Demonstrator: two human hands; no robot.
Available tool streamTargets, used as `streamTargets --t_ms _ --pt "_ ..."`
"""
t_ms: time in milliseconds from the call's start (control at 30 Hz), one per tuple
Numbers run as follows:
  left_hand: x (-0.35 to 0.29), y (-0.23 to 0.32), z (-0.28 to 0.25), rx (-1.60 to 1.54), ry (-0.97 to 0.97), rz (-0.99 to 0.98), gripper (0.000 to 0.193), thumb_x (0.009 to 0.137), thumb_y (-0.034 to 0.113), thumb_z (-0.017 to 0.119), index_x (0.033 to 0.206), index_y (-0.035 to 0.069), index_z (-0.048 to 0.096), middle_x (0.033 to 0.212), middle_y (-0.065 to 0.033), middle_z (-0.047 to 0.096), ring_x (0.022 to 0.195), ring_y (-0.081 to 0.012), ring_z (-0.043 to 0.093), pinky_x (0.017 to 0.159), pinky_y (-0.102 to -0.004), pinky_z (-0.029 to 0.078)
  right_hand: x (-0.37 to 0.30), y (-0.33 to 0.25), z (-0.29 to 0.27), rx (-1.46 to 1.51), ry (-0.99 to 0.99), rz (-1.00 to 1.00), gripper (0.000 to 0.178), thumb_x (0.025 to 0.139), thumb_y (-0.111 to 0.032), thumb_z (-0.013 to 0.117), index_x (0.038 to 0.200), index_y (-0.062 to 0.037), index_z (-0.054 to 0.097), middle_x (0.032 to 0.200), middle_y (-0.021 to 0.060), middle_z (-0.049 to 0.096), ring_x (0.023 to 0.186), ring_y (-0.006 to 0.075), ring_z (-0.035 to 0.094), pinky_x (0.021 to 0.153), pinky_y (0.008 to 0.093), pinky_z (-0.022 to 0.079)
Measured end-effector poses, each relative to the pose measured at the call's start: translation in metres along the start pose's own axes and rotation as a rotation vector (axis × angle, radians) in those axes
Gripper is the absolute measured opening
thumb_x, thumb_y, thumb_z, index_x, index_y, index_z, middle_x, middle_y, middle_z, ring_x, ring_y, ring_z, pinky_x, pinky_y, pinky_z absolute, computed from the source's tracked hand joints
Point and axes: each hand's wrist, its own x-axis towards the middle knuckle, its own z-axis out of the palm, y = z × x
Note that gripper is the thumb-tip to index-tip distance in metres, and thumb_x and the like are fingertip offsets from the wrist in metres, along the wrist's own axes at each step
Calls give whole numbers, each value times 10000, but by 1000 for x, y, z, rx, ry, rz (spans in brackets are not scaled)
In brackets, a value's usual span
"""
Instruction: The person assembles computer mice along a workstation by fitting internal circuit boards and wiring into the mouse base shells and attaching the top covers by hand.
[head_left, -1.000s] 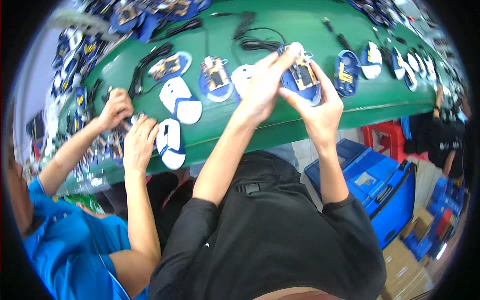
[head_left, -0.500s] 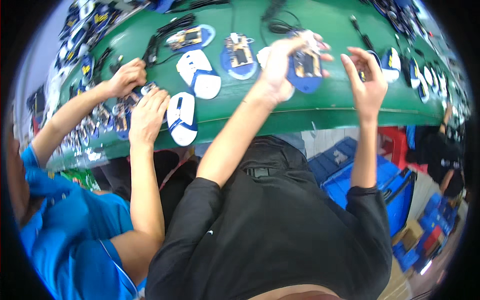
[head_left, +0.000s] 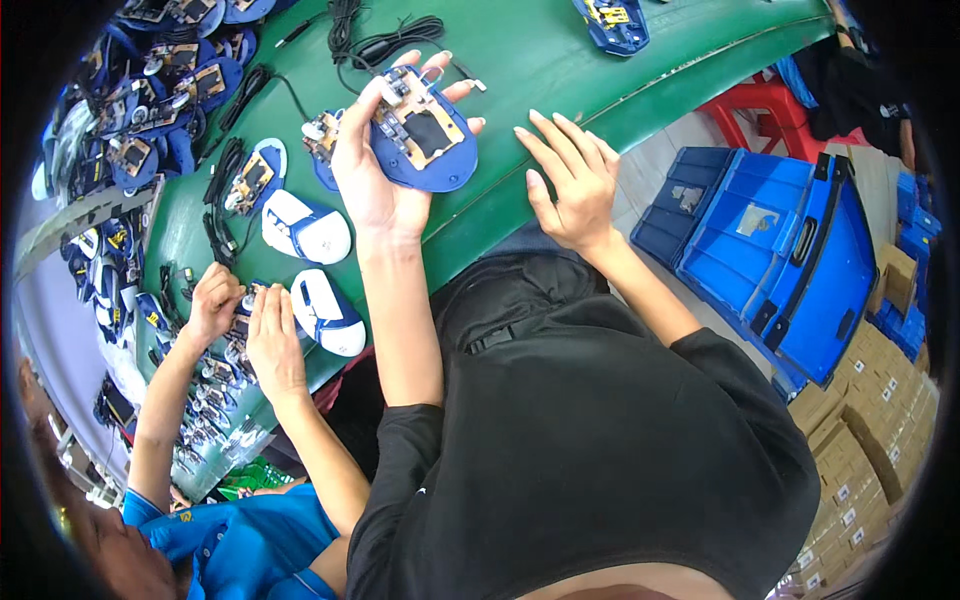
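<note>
My left hand is closed around the edge of an opened computer mouse base, dark blue with a tan circuit board face up. The base is held above the green table. Over the table's near edge, my right hand is empty, its fingers stretched out and apart, a short way right of the base. Partly hidden behind my left hand lies another mouse base. Two white-and-blue mouse top shells rest to the left. At the far side sits a blue mouse part with yellow inside.
Black cables lie coiled on the green table. Many mouse bases are piled at the far left. A co-worker's hands handle small parts at left. Blue crates, a red stool and cartons stand right.
The view has swung to the right, so the table now slants. My right hand has come down to the table edge and its fingers have straightened. My left hand still holds the mouse base.
</note>
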Motion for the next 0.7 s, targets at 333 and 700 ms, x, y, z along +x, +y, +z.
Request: streamTargets --t_ms 333,700 --pt "-9 -13 -9 -161 -51 -106 458 948 299 530 1268 -29 531 1164 -196 625 999 -305 661 750 -531 606 87 -21 -34 513 86 -97 261 788 -60 748 1047 -81 723 878 81 690 811 226 664 715 328 531" --pt "-18 9 4 138 -6 93 444 947 260 510 1241 -72 533 1073 -197 668 894 -268 699 722 -427 622 128 -33 -44 764 -247 -73 84 777 -26 772 837 16 730 789 77 715 687 111 637 676 245 509"
